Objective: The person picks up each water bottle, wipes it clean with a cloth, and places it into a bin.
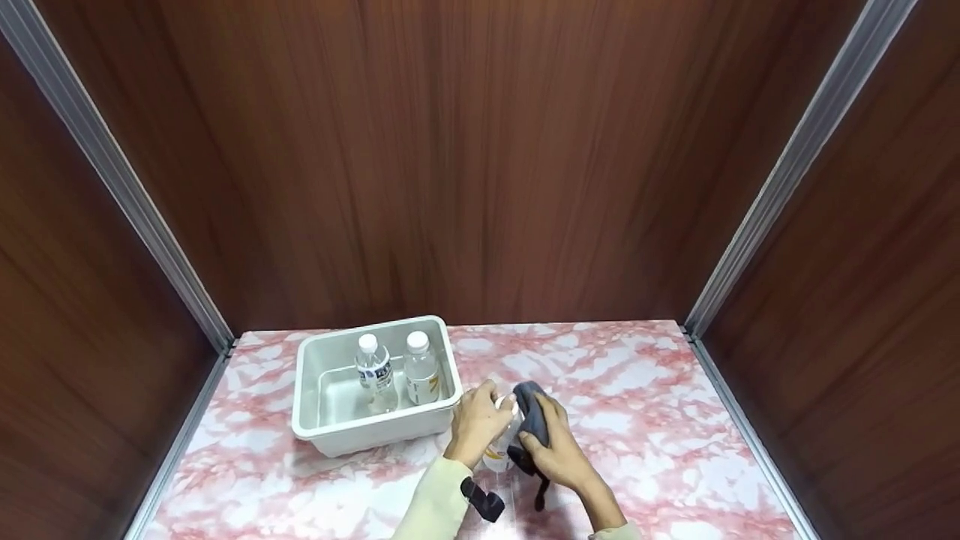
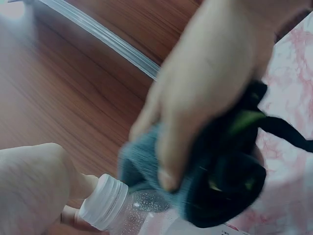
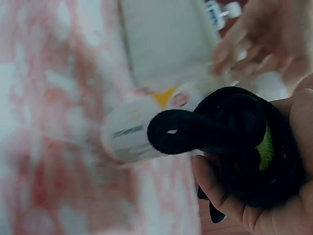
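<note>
Beside the bin, my left hand (image 1: 474, 424) grips a clear plastic bottle (image 1: 496, 455) by its white cap (image 2: 103, 201), with the bottle's lower end near the tabletop. My right hand (image 1: 561, 454) holds a bundled blue-grey cloth (image 1: 531, 414) against or very close to the bottle's side. A black part with a loop and a green patch (image 3: 265, 149) shows on the bundle, and a dark strap (image 2: 286, 132) hangs from it. The bottle's label (image 3: 129, 132), with a yellow mark, is partly covered by the black loop in the right wrist view.
A light grey bin (image 1: 330, 431) stands to the left, touching or nearly touching my left hand. Inside it are a bottle with a blue label (image 1: 375, 371) and another with a yellow mark (image 1: 422, 375). Brown panels (image 1: 480, 165) enclose the pink-and-white tabletop (image 1: 637, 420).
</note>
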Tool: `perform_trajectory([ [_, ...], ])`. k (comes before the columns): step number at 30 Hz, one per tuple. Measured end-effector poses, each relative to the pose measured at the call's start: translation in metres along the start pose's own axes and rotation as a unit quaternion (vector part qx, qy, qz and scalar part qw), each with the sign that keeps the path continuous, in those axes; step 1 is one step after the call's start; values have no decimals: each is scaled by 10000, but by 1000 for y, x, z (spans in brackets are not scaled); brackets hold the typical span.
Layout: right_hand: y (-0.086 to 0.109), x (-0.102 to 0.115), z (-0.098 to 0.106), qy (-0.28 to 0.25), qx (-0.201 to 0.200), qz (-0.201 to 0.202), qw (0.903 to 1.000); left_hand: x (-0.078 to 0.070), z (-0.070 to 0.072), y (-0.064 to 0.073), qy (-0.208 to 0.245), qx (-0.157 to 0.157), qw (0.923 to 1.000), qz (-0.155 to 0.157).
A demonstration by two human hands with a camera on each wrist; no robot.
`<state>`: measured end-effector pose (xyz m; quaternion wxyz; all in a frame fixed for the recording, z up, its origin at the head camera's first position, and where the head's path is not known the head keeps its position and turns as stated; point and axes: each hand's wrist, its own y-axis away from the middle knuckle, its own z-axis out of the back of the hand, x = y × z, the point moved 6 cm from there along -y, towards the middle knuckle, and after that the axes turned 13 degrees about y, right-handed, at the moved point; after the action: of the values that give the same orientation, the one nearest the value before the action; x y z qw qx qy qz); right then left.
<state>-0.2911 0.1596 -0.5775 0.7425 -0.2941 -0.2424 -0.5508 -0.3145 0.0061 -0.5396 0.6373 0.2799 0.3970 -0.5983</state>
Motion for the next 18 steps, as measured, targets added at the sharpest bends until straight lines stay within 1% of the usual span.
perform_trajectory([
  [4,1,14,1,1,60,12,10000,0,0,1,-21,15,9999,114],
  [7,2,19,-3,179,24,36,9998,-1,-1,1,-67,5,9999,90],
  [13,4,26,-15,345,-13,66,9994,-1,1,1,-163,-41,9999,-31],
  [18,4,27,-21,519,8,-12,9987,-1,0,2,-325,35,9995,-35],
])
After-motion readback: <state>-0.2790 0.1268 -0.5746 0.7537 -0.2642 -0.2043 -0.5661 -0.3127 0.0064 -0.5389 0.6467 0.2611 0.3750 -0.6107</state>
